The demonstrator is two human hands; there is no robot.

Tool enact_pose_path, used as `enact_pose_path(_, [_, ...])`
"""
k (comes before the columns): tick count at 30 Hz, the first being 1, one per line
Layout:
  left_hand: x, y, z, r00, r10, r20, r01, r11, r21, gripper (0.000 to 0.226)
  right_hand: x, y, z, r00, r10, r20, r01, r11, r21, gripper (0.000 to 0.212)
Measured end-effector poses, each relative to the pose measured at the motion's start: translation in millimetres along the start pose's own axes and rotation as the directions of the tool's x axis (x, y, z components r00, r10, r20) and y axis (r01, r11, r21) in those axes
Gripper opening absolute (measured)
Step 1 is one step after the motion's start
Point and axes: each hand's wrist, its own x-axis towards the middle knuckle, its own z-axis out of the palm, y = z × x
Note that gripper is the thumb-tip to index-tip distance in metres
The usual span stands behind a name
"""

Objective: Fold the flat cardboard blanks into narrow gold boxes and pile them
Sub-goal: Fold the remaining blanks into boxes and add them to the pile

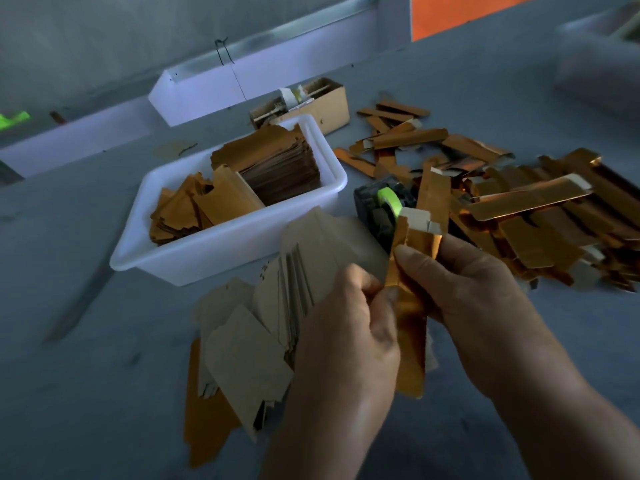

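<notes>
- We see both hands holding one gold box (410, 306) upright, near the middle of the grey table (104, 358).
- Our left hand (349, 337) curls round its lower part, thumb pinching the near edge.
- Our right hand (485, 299) grips the upper part, thumb pressed on the gold face.
- Flat blanks (249, 351) lie fanned just left of the hands, brown side up.
- A white tub (221, 244) farther left holds more blanks.
- Folded boxes (519, 209) are piled at the right, a tape dispenser (381, 206) beside them.
</notes>
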Motion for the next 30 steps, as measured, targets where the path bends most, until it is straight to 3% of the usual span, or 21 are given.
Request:
enact_pose_path(4, [9,-1,-1,0.998,-0.055,0.002,0.053,0.960,-0.275,0.023,6,-17,-10,0.996,-0.085,-0.013,0.082,0.982,-0.170,0.024])
enact_pose_path(10, [26,5,7,0.998,-0.015,-0.054,-0.007,0.919,-0.394,0.017,25,-29,-31,0.997,0.068,0.038,-0.063,0.992,-0.109,0.026])
enact_pose_path(14, [39,-2,13,0.993,-0.010,-0.114,-0.035,0.923,-0.383,0.016,34,-27,-46,0.996,0.056,-0.064,-0.058,0.998,-0.036,0.021])
enact_pose_path(18, [46,-4,20,0.990,-0.043,-0.135,-0.016,0.913,-0.408,0.014,36,-15,-47,0.978,-0.131,-0.161,0.084,0.959,-0.270,0.011])
enact_pose_path(21, [49,-3,23,0.985,-0.027,-0.173,-0.046,0.914,-0.403,0.017,33,-13,-40,0.954,-0.283,-0.095,0.208,0.858,-0.470,0.011])
enact_pose_path(25, [47,-8,23,0.991,-0.043,-0.124,-0.008,0.923,-0.384,0.020,35,-10,-34,0.964,-0.254,0.077,0.241,0.716,-0.656,0.007])
enact_pose_path(30, [41,-11,21,0.996,-0.060,-0.068,0.025,0.900,-0.435,0.017,38,-3,-34,0.976,-0.215,0.039,0.173,0.653,-0.737,0.015])
